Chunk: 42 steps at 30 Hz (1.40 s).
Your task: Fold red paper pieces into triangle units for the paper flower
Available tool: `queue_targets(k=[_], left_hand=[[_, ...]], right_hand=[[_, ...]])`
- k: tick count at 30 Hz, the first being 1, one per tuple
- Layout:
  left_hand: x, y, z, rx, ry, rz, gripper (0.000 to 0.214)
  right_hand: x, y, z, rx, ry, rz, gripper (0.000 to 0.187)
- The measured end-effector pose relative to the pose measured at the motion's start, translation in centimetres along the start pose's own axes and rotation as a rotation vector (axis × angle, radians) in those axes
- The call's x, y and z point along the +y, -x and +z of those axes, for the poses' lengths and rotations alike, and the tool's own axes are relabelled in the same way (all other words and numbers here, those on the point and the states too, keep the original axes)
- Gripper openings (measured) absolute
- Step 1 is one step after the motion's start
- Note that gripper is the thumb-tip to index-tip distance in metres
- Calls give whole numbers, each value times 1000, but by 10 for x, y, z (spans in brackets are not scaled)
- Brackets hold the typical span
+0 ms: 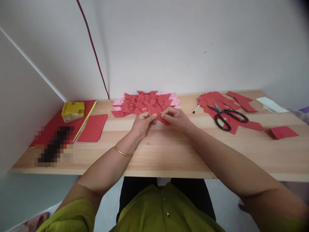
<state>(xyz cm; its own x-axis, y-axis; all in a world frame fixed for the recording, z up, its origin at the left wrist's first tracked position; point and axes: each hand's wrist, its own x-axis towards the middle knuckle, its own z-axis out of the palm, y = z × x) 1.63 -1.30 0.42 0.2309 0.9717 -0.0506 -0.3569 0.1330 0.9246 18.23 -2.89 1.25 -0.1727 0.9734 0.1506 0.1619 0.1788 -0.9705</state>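
Observation:
A piece of red paper (164, 120) is held between my two hands above the middle of the table. My left hand (144, 123) pinches its left side, thumb on top. On its right side, my right hand (176, 118) grips with thumb and forefinger. How the paper is folded is partly hidden by my fingers. Just behind my hands lies a pile of folded red paper pieces (145, 100), with pink folded pieces (118, 102) at its left and right edges.
Black-handled scissors (224, 115) rest on red paper scraps (214, 98) at right, near a pen (196, 109). A white tissue (270, 105) and red square (285, 132) lie farther right. At left are red sheets (93, 128) and a yellow packet (73, 111). A cable (93, 48) runs down the wall.

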Motion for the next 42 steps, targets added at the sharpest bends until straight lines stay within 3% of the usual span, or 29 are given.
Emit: queue_targets(k=[4,8,15,19,26,34,42], left_hand=[[-2,-1,-1,77,-93,104,26],[-2,-4,-3,165,-82,115,29],[-4,-1,-1,35,-29,37,28],[-9,-1,0,97,-99,12,29],[-3,2,4,19,155,-76,32],[5,8,8,71,278,-129,28],[6,8,7,73,403,-154,21]], right_hand=[[2,-1,-1,-8,41,-11,25],[3,-1,-3,-12,137,-3,25],[1,-1,-5,-21,185,23,24],[1,-2,-4,-41,227,1,22],[1,-4,-8,-75,188,-54,24],[4,-5,-10,-101,142,10,32],[1,-4,-11,-36,150,29,29]])
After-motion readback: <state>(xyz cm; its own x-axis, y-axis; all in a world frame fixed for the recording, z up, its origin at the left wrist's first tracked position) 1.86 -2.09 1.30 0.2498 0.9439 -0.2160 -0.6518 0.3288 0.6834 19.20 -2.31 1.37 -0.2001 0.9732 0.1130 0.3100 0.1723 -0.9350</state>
